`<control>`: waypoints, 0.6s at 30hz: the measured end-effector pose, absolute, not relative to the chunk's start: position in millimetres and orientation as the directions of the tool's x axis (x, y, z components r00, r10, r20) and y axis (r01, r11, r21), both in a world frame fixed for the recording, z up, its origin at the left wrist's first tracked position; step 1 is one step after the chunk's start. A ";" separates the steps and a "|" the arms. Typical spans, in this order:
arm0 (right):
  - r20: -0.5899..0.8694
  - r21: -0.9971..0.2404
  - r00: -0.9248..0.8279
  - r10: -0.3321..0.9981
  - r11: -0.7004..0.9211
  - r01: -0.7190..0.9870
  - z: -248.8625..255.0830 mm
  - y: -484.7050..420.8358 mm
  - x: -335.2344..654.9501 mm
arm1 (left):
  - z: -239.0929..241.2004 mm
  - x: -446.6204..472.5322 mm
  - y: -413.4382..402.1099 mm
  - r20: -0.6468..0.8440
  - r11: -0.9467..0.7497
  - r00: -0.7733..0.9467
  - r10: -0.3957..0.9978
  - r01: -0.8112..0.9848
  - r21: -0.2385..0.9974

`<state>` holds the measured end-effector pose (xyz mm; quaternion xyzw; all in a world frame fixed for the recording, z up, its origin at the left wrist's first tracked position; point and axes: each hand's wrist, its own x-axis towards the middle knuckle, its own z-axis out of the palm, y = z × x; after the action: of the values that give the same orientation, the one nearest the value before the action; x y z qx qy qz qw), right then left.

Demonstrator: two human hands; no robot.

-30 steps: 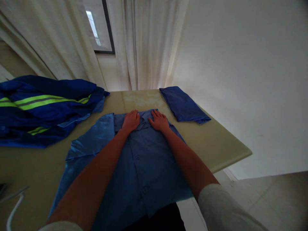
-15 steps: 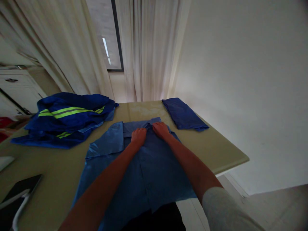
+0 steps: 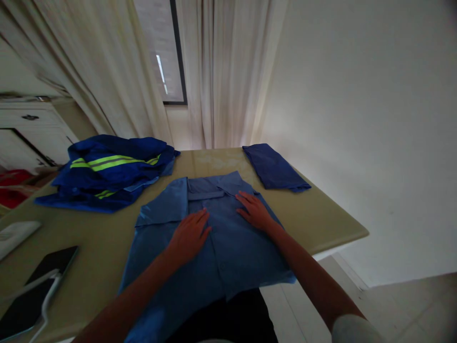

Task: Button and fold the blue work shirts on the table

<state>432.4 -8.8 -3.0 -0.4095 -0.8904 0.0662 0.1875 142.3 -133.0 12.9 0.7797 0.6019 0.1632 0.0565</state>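
Blue shirt point(image 3: 216, 243) lies front up on the table point(image 3: 321, 228), hem reaching the near edge, top toward the far edge. From my head view, a striped garment point(image 3: 117, 180) is heaped left of it, toward the far edge; a folded dark-blue garment point(image 3: 274, 167) lies along the right edge. Some dark tablet point(image 3: 30, 307) sits leftward by the near edge. My left hand point(image 3: 188, 237) and right hand point(image 3: 254, 210) lie over the shirt front, fingers nearly straight, slightly spread, pinching no cloth; I cannot tell how hard they press. I judge this as smoothing: flat palms, light strokes outward from the placket, never dragging the collar point(image 3: 231, 183) askew, with each button point(image 3: 223, 267) kept in line.
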 end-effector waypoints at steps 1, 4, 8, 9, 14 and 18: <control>0.321 -0.290 -0.575 0.752 0.656 0.697 -0.6 -21.8 442.7 | 10.4 128.0 -160.3 0.226 -0.235 0.165 0.960 0.915 0.327; 0.442 -0.383 -0.427 0.789 0.596 0.706 2.8 -66.5 474.9 | -5.1 92.5 -246.6 0.381 -0.084 -0.103 0.919 0.892 0.445; 0.509 -0.530 -0.109 0.854 0.411 0.742 -15.4 -133.5 513.5 | -45.1 75.6 -346.2 0.471 0.188 -0.566 0.677 0.752 0.632; 0.519 -0.561 -0.034 0.854 0.370 0.741 -23.4 -149.0 521.3 | -56.5 77.2 -364.0 0.415 0.247 -0.678 0.607 0.657 0.712; 0.499 -0.766 0.352 0.792 0.213 0.607 -66.5 -200.9 544.0 | -85.4 102.5 -400.8 -0.071 0.268 -0.864 0.499 0.077 0.960; 0.147 -0.968 0.403 0.903 0.048 0.245 -89.1 -209.9 542.1 | -66.6 116.3 -398.1 -0.199 0.282 -0.708 0.678 0.000 0.960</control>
<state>542.1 -209.9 -89.1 -0.6239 -0.4601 0.2945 0.5589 116.3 -398.1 -66.6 0.2291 0.7398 0.5538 0.3059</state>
